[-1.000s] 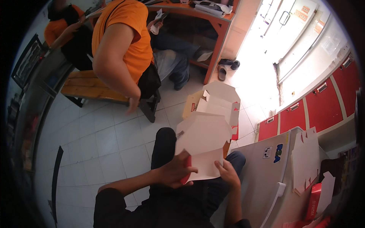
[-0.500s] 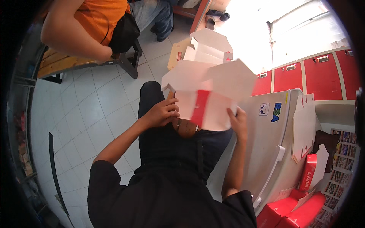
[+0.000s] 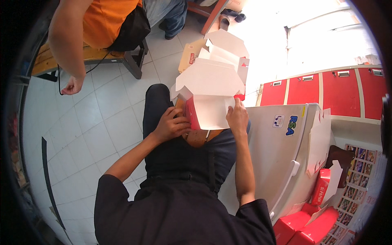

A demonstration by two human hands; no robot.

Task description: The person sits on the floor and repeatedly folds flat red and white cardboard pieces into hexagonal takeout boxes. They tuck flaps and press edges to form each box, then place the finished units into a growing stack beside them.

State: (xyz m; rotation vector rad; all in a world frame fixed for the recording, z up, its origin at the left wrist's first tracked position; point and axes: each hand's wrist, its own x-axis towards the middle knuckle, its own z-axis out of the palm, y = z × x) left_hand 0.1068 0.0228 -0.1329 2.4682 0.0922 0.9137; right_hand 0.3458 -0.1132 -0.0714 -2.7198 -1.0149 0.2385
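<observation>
I hold a white cardboard box (image 3: pixel 210 87) with red outer faces over my lap, its flaps spread open upward. My left hand (image 3: pixel 171 124) grips its red left side, fingers curled around the edge. My right hand (image 3: pixel 237 116) pinches its right edge near a red tab. A brown object (image 3: pixel 198 138) lies on my lap under the box. I sit in dark trousers and a black top.
More folded white boxes (image 3: pixel 224 47) stand on the tiled floor ahead. A person in an orange shirt (image 3: pixel 104 20) sits on a wooden bench (image 3: pixel 94 55) at upper left. A white appliance (image 3: pixel 281 151) is at my right, with red boxes (image 3: pixel 304 224) and red cabinets (image 3: pixel 326 87) beyond.
The view has tilted down and closer. The box has been folded further, its red side now turned toward my left hand; both hands stay on it.
</observation>
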